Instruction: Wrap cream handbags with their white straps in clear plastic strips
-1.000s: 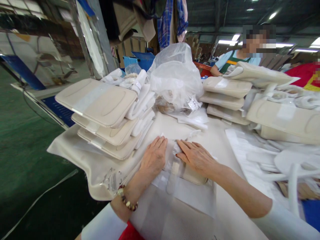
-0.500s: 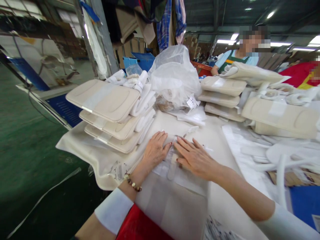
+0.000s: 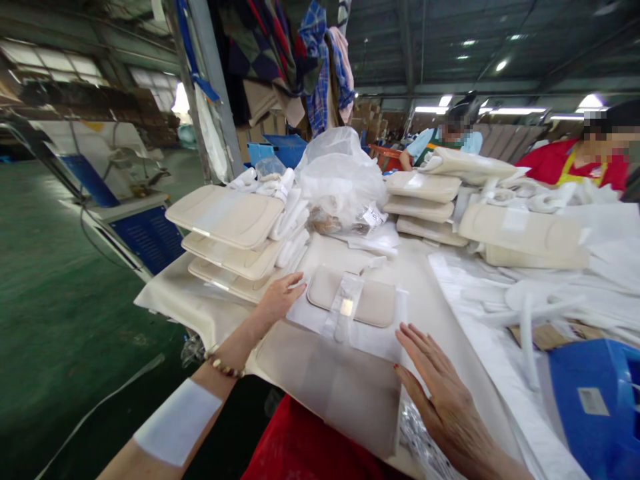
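Note:
A small beige padded panel (image 3: 376,301) lies on a white sheet (image 3: 305,315) between my hands. Across its middle runs a clear plastic strip (image 3: 345,308) with a small pale piece in it. My left hand (image 3: 281,297) is open, holding nothing, beside the sheet's left corner. To the right, my right hand (image 3: 443,390) is open and empty, fingers stretched, near the right corner of a larger beige panel (image 3: 330,383). This larger panel lies at the table's front edge, nearest my body; a hazy film seems to cover it.
Stacked beige panels (image 3: 225,217) with white rolls stand at left, more stacked panels (image 3: 425,187) at back right. A clear plastic bag (image 3: 340,167) sits behind. White tubes (image 3: 527,340) and a blue bin (image 3: 590,393) are at right. Two people work across the table.
Both hands have left the plastic strip and moved apart, the left one leftward, the right one right and toward me. The small panel beneath is now uncovered. The view has shifted.

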Action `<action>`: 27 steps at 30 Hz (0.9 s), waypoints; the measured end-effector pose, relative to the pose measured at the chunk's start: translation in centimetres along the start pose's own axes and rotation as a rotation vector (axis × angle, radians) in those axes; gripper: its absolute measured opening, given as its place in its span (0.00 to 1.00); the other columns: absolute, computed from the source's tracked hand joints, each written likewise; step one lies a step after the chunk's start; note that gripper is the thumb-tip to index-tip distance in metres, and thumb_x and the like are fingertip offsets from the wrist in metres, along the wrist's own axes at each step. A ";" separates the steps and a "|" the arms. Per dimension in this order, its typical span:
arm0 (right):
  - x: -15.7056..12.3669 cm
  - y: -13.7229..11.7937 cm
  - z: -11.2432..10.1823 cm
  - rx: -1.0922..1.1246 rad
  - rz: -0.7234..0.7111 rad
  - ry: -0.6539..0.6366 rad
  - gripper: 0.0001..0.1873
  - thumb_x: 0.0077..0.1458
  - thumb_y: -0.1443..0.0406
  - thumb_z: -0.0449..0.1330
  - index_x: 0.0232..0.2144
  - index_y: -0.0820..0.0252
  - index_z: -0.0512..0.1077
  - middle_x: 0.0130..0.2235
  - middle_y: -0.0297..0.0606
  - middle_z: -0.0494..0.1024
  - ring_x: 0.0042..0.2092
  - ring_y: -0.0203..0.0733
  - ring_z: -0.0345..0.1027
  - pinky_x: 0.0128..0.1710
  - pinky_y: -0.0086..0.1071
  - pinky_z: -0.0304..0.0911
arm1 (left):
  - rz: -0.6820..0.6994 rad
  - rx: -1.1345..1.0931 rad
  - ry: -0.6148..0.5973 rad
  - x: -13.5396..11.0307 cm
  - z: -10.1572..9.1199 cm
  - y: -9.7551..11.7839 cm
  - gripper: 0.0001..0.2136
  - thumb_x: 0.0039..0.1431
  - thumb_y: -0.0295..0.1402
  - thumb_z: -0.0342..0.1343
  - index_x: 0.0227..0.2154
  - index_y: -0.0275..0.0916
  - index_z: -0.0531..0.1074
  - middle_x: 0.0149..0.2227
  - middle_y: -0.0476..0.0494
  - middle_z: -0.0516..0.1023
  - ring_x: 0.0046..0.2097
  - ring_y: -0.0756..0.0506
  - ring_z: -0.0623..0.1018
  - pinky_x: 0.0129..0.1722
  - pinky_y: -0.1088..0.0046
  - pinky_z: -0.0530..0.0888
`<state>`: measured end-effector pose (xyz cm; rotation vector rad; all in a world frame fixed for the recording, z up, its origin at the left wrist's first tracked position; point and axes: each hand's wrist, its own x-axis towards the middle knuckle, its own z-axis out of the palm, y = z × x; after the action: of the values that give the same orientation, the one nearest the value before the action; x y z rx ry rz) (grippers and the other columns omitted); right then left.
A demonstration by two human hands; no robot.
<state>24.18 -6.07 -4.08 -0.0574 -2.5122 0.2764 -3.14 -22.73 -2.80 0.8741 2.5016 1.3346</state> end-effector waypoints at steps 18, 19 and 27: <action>-4.9 -4.7 7.9 0.184 0.517 0.157 0.35 0.63 0.66 0.44 0.66 0.47 0.32 0.68 0.45 0.28 0.66 0.59 0.40 0.58 0.52 0.58 | -0.417 -0.304 -0.435 -3.6 -3.0 3.2 0.29 0.32 0.58 0.63 0.27 0.34 0.74 0.28 0.39 0.79 0.32 0.40 0.78 0.33 0.68 0.72; -5.0 -4.5 7.9 0.229 0.549 0.176 0.34 0.63 0.65 0.44 0.66 0.47 0.33 0.68 0.44 0.29 0.66 0.57 0.39 0.59 0.52 0.58 | -0.411 -0.392 -0.469 -3.5 -3.4 3.8 0.28 0.33 0.57 0.63 0.27 0.35 0.74 0.28 0.40 0.80 0.32 0.41 0.78 0.35 0.68 0.73; -3.2 -4.4 8.3 0.867 0.862 0.342 0.34 0.61 0.51 0.48 0.65 0.52 0.46 0.68 0.38 0.46 0.68 0.47 0.33 0.66 0.51 0.34 | -0.223 -0.550 -0.274 -1.0 -3.6 13.5 0.20 0.29 0.46 0.65 0.23 0.36 0.73 0.22 0.49 0.75 0.27 0.47 0.72 0.27 0.73 0.67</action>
<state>22.05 -12.21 -11.60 -0.7557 -1.7096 1.5085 1.80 -20.07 10.00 0.5840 1.8227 1.5795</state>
